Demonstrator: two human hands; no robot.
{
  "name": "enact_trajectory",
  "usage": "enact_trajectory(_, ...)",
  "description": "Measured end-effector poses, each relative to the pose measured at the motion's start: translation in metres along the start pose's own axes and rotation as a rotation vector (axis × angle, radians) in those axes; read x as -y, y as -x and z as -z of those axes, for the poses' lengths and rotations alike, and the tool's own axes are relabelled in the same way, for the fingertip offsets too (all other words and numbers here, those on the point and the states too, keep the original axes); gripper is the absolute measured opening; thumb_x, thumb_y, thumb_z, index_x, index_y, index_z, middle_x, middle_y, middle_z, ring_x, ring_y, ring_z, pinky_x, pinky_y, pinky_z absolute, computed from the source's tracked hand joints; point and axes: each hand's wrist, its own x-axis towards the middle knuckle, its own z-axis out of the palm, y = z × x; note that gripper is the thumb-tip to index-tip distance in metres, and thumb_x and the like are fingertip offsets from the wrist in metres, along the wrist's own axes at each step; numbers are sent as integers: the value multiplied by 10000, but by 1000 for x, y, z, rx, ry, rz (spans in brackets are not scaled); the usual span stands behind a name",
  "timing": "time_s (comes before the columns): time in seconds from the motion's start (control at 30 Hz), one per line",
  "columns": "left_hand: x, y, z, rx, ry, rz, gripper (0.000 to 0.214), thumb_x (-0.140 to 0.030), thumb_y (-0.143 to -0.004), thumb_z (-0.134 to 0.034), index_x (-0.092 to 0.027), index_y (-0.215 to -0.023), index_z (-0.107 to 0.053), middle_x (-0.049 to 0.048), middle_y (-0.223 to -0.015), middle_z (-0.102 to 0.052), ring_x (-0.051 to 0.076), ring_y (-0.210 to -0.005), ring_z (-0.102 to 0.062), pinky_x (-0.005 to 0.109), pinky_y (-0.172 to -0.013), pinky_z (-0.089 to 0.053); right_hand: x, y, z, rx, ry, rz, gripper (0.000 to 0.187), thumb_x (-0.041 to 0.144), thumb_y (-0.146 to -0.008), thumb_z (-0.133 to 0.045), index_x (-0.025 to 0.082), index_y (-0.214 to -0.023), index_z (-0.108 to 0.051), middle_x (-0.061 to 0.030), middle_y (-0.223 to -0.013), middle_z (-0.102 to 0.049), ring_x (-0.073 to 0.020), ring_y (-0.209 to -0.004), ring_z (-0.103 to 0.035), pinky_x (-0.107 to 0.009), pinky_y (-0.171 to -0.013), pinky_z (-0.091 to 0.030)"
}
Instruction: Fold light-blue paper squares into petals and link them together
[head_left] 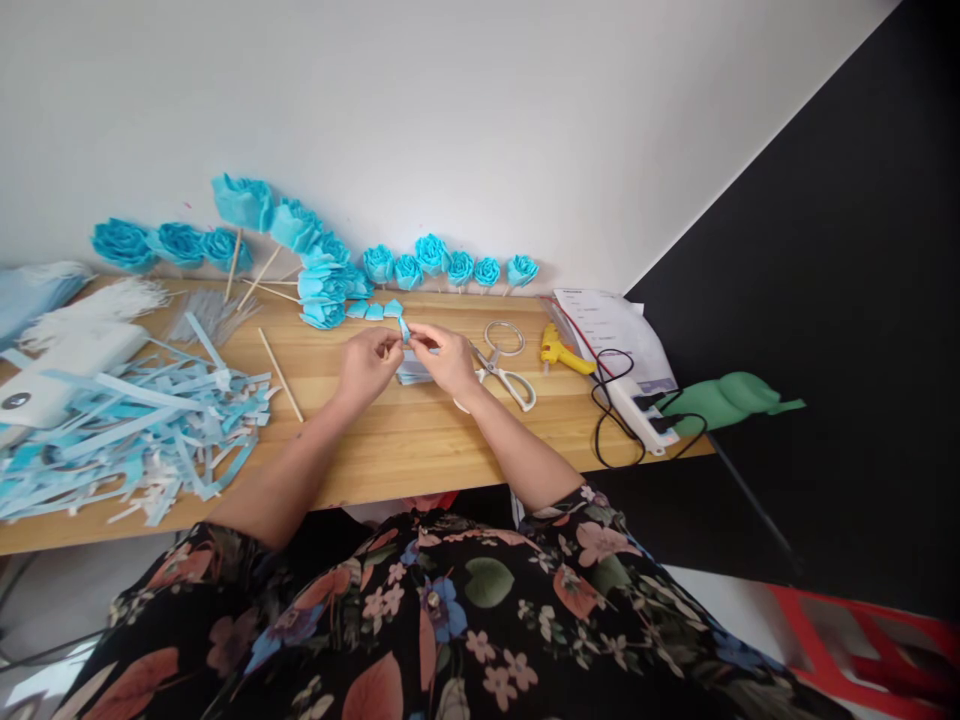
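My left hand (367,362) and my right hand (448,358) meet over the middle of the wooden table (390,450). Both pinch a small blue paper piece (404,330) between their fingertips, and what looks like a thin stick runs between them. Under my hands lies a small stack of blue paper squares (414,374). A few folded blue pieces (375,311) lie just beyond my hands. White-handled scissors (504,378) rest immediately right of my right hand.
Finished blue paper roses (431,262) on sticks line the wall. A pile of blue paper strips (135,425) covers the table's left part. A wooden skewer (280,374), a wire ring (504,337), a yellow glue gun (562,351), a power strip with black cable (634,415) and papers (611,325) lie around.
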Motion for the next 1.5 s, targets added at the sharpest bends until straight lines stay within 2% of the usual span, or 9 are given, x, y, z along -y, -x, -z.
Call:
enact_trajectory(0.2,-3,0,1,-15,95,39,209,-326,-801,-565,-173,-773,-705,28,-698,-665,152,-623,-539,279,-602,-392,2,-1,1,8,-54,-52,281,182,-823,-648,214,-1070,-779,-25,-979,-791,-155,-871,-731,-273,-858,-572)
enact_trajectory(0.37,-6,-3,4,-18,383,213,254,-380,-826,-571,-173,-701,-647,-3,-607,-574,113,-540,-457,255,-533,-353,3,-2,3,39,-207,-146,299,266,-811,-659,188,-1077,-771,-27,-936,-781,-147,-840,-707,-264,-825,-555)
enact_trajectory(0.5,-6,-8,6,-92,599,318,237,-394,-809,-652,-189,-920,-607,-20,-666,-596,103,-538,-482,223,-491,-360,0,-4,2,66,-405,-231,338,324,-776,-669,174,-1066,-758,-17,-866,-752,-124,-746,-658,-257,-744,-549)
enact_trajectory(0.6,-4,-10,8,16,653,384,361,-404,-756,-710,-196,-1026,-591,-18,-690,-632,109,-530,-526,218,-480,-384,-1,-5,2,67,-468,-260,351,360,-755,-685,174,-1044,-757,-19,-862,-738,-126,-742,-642,-274,-756,-554)
enact_trajectory(0.7,-3,-10,10,138,657,355,285,-418,-717,-734,-176,-810,-614,-11,-636,-608,91,-509,-503,218,-500,-398,1,-5,4,84,-490,-279,336,374,-744,-695,176,-1010,-754,-16,-837,-721,-133,-762,-639,-290,-786,-553)
enact_trajectory(0.8,-4,-9,11,131,654,327,272,-397,-675,-753,-172,-683,-600,-16,-600,-580,77,-505,-469,218,-513,-398,6,-4,6,114,-529,-300,308,381,-752,-674,179,-972,-750,-8,-823,-707,-124,-748,-628,-283,-786,-546)
enact_trajectory(0.9,-6,-8,11,112,643,336,254,-378,-648,-756,-171,-678,-610,-19,-587,-581,79,-506,-463,220,-514,-388,11,-3,7,123,-523,-308,340,402,-746,-691,171,-992,-738,-5,-843,-699,-116,-745,-617,-261,-762,-529)
enact_trajectory(1.13,-5,-10,12,135,625,312,227,-364,-646,-736,-171,-651,-615,-11,-584,-592,83,-518,-460,225,-526,-385,10,-4,8,160,-378,-219,335,378,-764,-664,155,-1006,-729,17,-766,-646,-101,-703,-556,-224,-705,-469)
enact_trajectory(1.5,0,-12,14,109,575,293,190,-342,-664,-694,-183,-638,-595,-8,-572,-571,94,-508,-449,235,-513,-381,-1,-8,7,174,-438,-263,387,358,-735,-690,167,-1066,-746,-16,-850,-739,-130,-768,-644,-260,-762,-548)
